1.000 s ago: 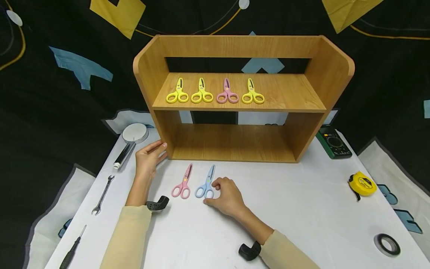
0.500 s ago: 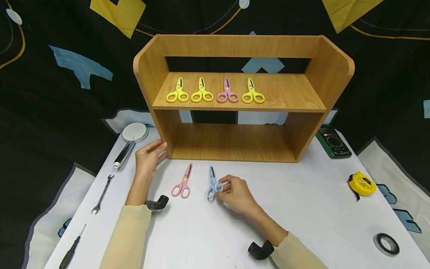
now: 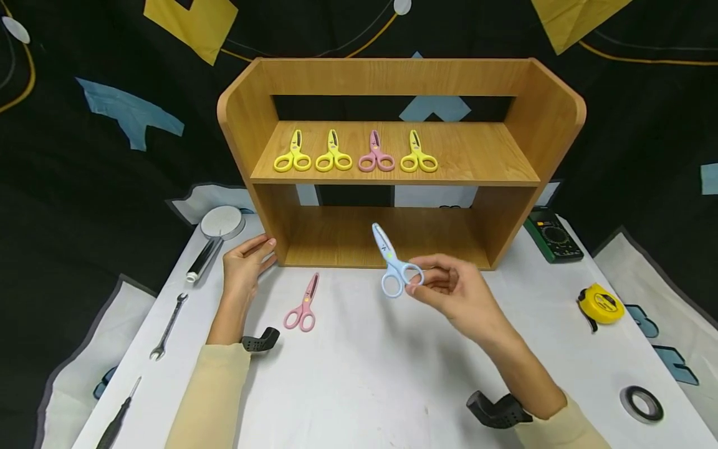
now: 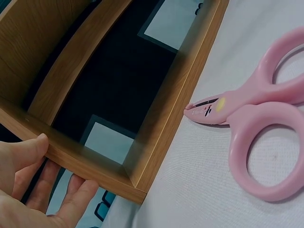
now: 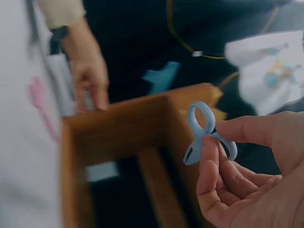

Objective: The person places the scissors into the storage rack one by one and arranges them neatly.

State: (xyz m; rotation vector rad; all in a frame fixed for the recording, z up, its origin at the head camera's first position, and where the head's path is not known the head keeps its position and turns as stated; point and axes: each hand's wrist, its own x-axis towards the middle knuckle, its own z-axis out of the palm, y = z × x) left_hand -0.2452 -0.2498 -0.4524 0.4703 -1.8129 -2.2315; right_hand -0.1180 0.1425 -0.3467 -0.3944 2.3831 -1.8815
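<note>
Blue scissors [image 3: 392, 260] are pinched by one handle loop between the thumb and fingers of my right hand [image 3: 457, 296]. They are raised off the table in front of the lower shelf, blades pointing up and slightly left. My left hand [image 3: 245, 268] touches the lower left side of the wooden shelf unit [image 3: 401, 78], and the left wrist view shows its fingertips on the panel edge. Pink scissors [image 3: 303, 304] lie on the white table before the unit. On the upper shelf, yellow scissors [image 3: 293, 151] and pink scissors [image 3: 376, 151] lie in a row, blades toward the back.
At the left lie a magnifying glass [image 3: 221, 223], a wrench [image 3: 169, 327] and a screwdriver [image 3: 118, 416]. Toward the right are a multimeter [image 3: 553, 236], a yellow tape measure [image 3: 601, 304] and a roll of black tape [image 3: 641, 404]. A dark curtain [image 3: 84, 206] hangs behind.
My right hand has picked the blue scissors up from the table and carried them up and to the right. The left hand stays at the shelf unit's side.
</note>
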